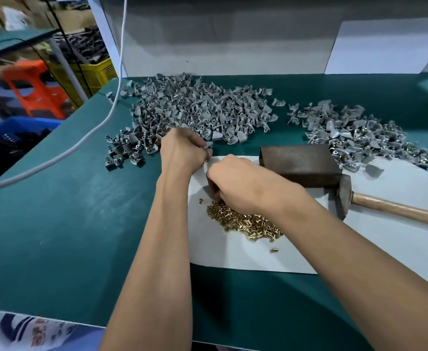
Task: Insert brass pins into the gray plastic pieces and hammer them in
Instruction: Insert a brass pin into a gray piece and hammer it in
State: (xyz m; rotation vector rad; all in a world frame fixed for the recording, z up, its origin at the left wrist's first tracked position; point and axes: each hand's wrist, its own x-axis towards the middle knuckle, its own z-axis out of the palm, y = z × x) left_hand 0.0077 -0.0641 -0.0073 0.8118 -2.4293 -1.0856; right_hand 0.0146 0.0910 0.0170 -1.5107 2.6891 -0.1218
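**Inspector:** Workbench (56,224) first: green mat surface, with a white sheet (359,249) laid over its right-hand portion.

**Assistant:** And the stock on it?

**Inspector:** Large heap of gray plastic pieces (195,107) at the rear centre of the mat. A second, smaller heap (354,138) lies to the right, its near edge spilling onto the sheet; brass shows in several of those pieces.

**Assistant:** Tools?

**Inspector:** Dark metal block (299,165) on the sheet's far edge. Hammer (344,196) lying just beside it, head near the block, wooden handle running off to the right. A white cable (81,145) crosses the mat at left.

**Assistant:** The hands?

**Inspector:** Left hand (182,153) sits at the near edge of the large heap, fingers curled round one gray piece (207,145). Right hand (243,183) is over the sheet, close beside the left, fingers curled downward above the pile of brass pins (245,221). Whether it pinches a pin cannot be told; the fingertips are hidden.

**Assistant:** Loose items?

**Inspector:** A few stray pins on the sheet, one (274,249) apart from the pile on its near side.
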